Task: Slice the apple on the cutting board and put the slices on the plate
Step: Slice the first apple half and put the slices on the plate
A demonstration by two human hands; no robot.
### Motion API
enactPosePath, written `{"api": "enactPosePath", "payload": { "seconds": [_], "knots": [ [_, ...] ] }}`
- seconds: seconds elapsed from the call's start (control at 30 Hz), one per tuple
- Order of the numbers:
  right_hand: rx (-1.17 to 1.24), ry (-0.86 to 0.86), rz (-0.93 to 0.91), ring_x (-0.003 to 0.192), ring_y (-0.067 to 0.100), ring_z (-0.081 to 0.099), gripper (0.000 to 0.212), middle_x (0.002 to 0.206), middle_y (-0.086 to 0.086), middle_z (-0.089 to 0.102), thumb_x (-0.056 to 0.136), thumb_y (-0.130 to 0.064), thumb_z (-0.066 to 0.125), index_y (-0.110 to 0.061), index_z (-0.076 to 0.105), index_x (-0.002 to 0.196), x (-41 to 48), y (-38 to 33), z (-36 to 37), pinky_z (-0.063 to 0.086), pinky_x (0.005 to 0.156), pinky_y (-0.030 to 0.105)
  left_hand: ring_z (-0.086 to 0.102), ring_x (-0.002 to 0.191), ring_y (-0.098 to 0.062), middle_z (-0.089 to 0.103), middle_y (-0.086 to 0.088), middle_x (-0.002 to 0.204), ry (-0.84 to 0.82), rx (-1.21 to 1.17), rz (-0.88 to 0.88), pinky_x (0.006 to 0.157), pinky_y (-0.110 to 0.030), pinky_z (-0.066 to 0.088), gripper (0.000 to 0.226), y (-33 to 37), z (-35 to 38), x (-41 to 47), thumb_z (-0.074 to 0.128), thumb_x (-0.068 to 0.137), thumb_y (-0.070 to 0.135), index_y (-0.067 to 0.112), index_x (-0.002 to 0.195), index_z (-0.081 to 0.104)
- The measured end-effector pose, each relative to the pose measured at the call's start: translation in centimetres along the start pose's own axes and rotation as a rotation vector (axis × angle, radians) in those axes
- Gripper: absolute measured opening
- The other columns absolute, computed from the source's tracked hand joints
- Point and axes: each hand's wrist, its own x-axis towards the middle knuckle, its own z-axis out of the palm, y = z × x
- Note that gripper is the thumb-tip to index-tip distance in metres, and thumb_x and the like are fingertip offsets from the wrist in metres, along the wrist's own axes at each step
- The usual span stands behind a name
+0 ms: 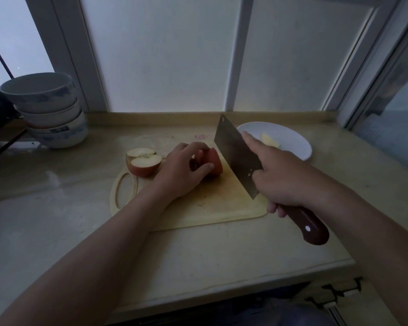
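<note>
The slicing step is in hand. The left hand (pixel 184 170) curls its fingers and thumb over a red-skinned apple piece (pixel 213 164) and holds it down near the middle of the pale wooden cutting board (pixel 222 203). The right hand (pixel 285 182) grips the brown wooden handle of a broad steel cleaver (pixel 236 156), with its forefinger stretched along the blade. The blade stands tilted just beside the piece, at its three o'clock; whether it touches the piece I cannot tell.

The next move likely calls for a straight cut down close to that end, with the left fingertips tucked back, since they sit near the blade.

A second apple half (pixel 143 164) lies cut face up at the board's ten o'clock. A round white plate (pixel 292 142) sits on the beige stone bench (pixel 198 255) at the board's two o'clock and carries one pale slice (pixel 270 140). The blade and the right forearm stand between piece and plate. A stack of white bowls (pixel 50 109) stands well apart at ten o'clock.
</note>
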Motion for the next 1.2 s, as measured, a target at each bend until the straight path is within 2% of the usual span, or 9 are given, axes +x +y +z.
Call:
{"api": "enactPosePath", "payload": {
  "seconds": [0.07,0.13,0.4,0.6,0.77,0.87,1.0,1.1,1.2],
  "knots": [
    [0.009,0.017,-0.009,0.038,0.015,0.064,0.090,0.065,0.011,0.069,0.101,-0.005,0.041,-0.062,-0.001,0.157,-0.2,-0.3,-0.4,0.052,0.042,0.027,0.058,0.114,-0.020,0.053,0.001,0.133,0.001,-0.002,-0.005,0.098,-0.041,0.056,0.045,-0.1,0.0,0.0,0.074,0.090,0.039,0.040,0.131,0.055],
    [0.018,0.020,-0.021,0.037,0.014,0.063,0.089,0.057,0.009,0.067,0.101,-0.005,0.041,-0.060,0.001,0.158,-0.3,-0.7,-0.6,0.051,0.041,0.026,0.058,0.115,-0.019,0.053,0.001,0.133,0.003,-0.002,-0.010,0.099,-0.042,0.055,0.045,-0.1,0.0,0.0,0.074,0.090,0.039,0.041,0.131,0.055],
    [0.004,0.015,-0.031,0.039,0.017,0.065,0.087,0.068,0.013,0.070,0.101,-0.007,0.042,-0.061,0.001,0.157,-0.5,-1.6,-0.8,0.052,0.042,0.028,0.058,0.116,-0.020,0.052,0.000,0.137,0.000,0.000,-0.014,0.098,-0.044,0.056,0.044,-0.2,0.1,0.1,0.073,0.091,0.038,0.041,0.132,0.055],
    [-0.015,0.001,-0.015,0.044,0.019,0.069,0.089,0.090,0.014,0.065,0.101,-0.008,0.042,-0.062,-0.001,0.157,-0.3,-1.6,-0.6,0.053,0.043,0.028,0.058,0.116,-0.021,0.051,-0.001,0.138,0.003,-0.002,-0.023,0.098,-0.041,0.056,0.045,0.1,0.1,0.2,0.072,0.092,0.037,0.039,0.133,0.055],
    [-0.011,0.003,-0.016,0.044,0.020,0.068,0.088,0.084,0.014,0.067,0.101,-0.008,0.043,-0.062,0.000,0.157,-0.5,-1.8,-0.7,0.053,0.043,0.028,0.057,0.115,-0.020,0.050,-0.001,0.137,0.006,0.001,-0.016,0.095,-0.036,0.054,0.045,0.2,0.1,0.1,0.072,0.093,0.037,0.037,0.134,0.055],
    [-0.017,0.007,-0.011,0.042,0.020,0.067,0.088,0.060,0.012,0.071,0.101,-0.008,0.042,-0.063,0.000,0.156,-0.6,-1.8,-0.7,0.053,0.042,0.029,0.057,0.114,-0.019,0.050,-0.001,0.137,0.009,0.022,-0.014,0.093,-0.034,0.053,0.045,0.2,0.2,0.0,0.071,0.093,0.038,0.038,0.134,0.054],
    [-0.011,0.010,-0.008,0.040,0.018,0.065,0.088,0.067,0.014,0.070,0.102,-0.008,0.043,-0.063,0.001,0.156,-0.8,-2.0,-0.7,0.054,0.043,0.028,0.057,0.112,-0.018,0.049,-0.002,0.138,0.002,0.055,-0.003,0.093,-0.035,0.054,0.046,0.2,0.3,0.0,0.070,0.094,0.039,0.037,0.136,0.053],
    [-0.002,0.011,-0.009,0.039,0.017,0.065,0.088,0.062,0.012,0.070,0.102,-0.008,0.043,-0.063,0.001,0.156,-1.0,-2.0,-0.7,0.053,0.042,0.027,0.056,0.111,-0.018,0.048,-0.003,0.138,-0.012,0.068,0.002,0.090,-0.031,0.051,0.047,0.3,0.3,0.0,0.068,0.095,0.039,0.038,0.139,0.051],
    [-0.009,0.008,-0.010,0.038,0.016,0.064,0.087,0.056,0.009,0.068,0.102,-0.007,0.042,-0.061,0.001,0.157,-1.1,-1.9,-0.8,0.053,0.042,0.028,0.055,0.112,-0.018,0.047,-0.004,0.139,-0.016,0.069,0.006,0.093,-0.033,0.052,0.048,0.4,0.2,-0.1,0.067,0.096,0.038,0.038,0.141,0.050]
  ]
}}
